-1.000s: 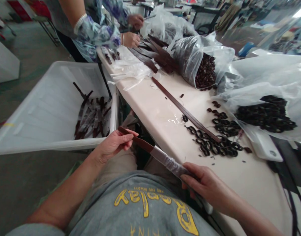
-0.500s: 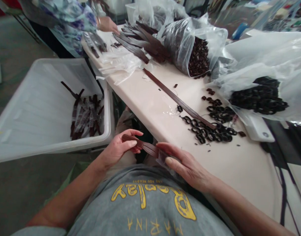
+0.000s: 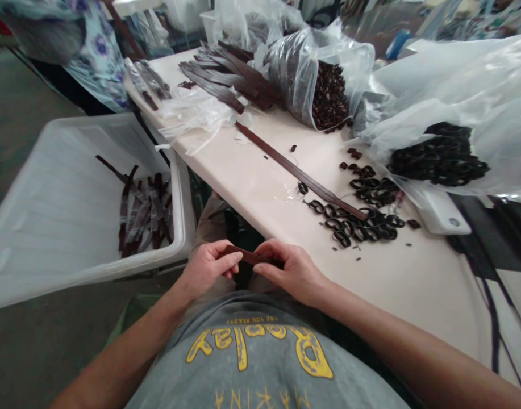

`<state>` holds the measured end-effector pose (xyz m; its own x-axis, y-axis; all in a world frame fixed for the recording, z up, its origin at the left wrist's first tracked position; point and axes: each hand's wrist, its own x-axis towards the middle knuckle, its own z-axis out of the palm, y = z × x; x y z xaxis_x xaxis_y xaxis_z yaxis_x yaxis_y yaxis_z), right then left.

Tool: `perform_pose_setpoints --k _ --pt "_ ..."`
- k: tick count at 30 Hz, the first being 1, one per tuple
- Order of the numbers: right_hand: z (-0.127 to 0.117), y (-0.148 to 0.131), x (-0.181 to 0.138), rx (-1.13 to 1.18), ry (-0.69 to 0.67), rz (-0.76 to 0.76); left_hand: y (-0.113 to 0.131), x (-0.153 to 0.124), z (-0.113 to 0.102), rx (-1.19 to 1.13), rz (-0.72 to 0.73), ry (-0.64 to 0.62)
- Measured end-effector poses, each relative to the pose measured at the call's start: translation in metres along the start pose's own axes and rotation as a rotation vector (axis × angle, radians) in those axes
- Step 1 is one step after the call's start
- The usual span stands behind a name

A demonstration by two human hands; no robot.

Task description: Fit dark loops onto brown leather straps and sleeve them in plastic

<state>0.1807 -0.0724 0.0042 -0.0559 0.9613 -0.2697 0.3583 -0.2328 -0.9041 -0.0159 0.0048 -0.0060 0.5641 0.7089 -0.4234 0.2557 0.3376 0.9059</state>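
Both hands hold one brown leather strap (image 3: 248,256) in front of my waist, off the table's near edge. My left hand (image 3: 211,262) pinches its left end between thumb and fingers. My right hand (image 3: 288,267) is closed round the strap a short way to the right and hides the rest of it. On the table, a long brown strap (image 3: 298,170) lies slantwise, its near end resting on a pile of black loops (image 3: 347,227). Neither hand touches that strap or the loops.
A white bin (image 3: 73,187) at left contains bagged straps (image 3: 147,213). On the pale table (image 3: 413,301) are more brown straps (image 3: 243,74), clear sleeves (image 3: 196,116), a bag of small brown pieces (image 3: 328,96) and a bag of black loops (image 3: 439,156). Another person (image 3: 100,62) stands at far left.
My right hand has moved left along the strap, closer to my left hand, and less of the strap shows. The other person's hand has left the strap pile.
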Motion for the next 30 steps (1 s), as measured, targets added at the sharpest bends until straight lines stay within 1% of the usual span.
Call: perform_pose_setpoints --k 3,6,8,10,14,17,20,25,28,30 --pt "0.003 0.003 -0.002 -0.245 0.120 -0.178 -0.007 0.006 0.020 -0.070 -0.052 -0.015" --pt "0.004 0.010 -0.003 -0.399 0.171 -0.272 -0.015 0.011 0.035 -0.179 -0.122 -0.013" --pt "0.003 0.014 -0.004 -0.489 0.179 -0.314 -0.019 0.012 0.039 -0.235 -0.153 -0.011" --pt "0.003 0.016 -0.003 -0.596 0.171 -0.322 -0.020 0.012 0.039 -0.230 -0.145 -0.018" --pt "0.002 0.014 -0.001 -0.777 0.113 -0.293 -0.018 0.011 0.032 -0.069 -0.080 -0.069" --pt "0.004 0.012 0.000 -0.855 0.076 -0.340 -0.015 0.012 0.028 0.006 -0.079 -0.089" --pt "0.003 0.011 0.000 -0.887 0.032 -0.384 -0.010 0.013 0.027 0.038 -0.079 -0.096" --pt "-0.005 0.006 -0.002 -0.895 -0.016 -0.451 -0.002 0.017 0.025 0.169 -0.048 -0.134" --pt "-0.008 0.004 -0.003 -0.897 -0.021 -0.431 0.002 0.020 0.021 0.192 -0.040 -0.083" --pt "-0.009 0.005 -0.003 -0.889 -0.023 -0.408 0.006 0.022 0.018 0.248 -0.006 -0.060"
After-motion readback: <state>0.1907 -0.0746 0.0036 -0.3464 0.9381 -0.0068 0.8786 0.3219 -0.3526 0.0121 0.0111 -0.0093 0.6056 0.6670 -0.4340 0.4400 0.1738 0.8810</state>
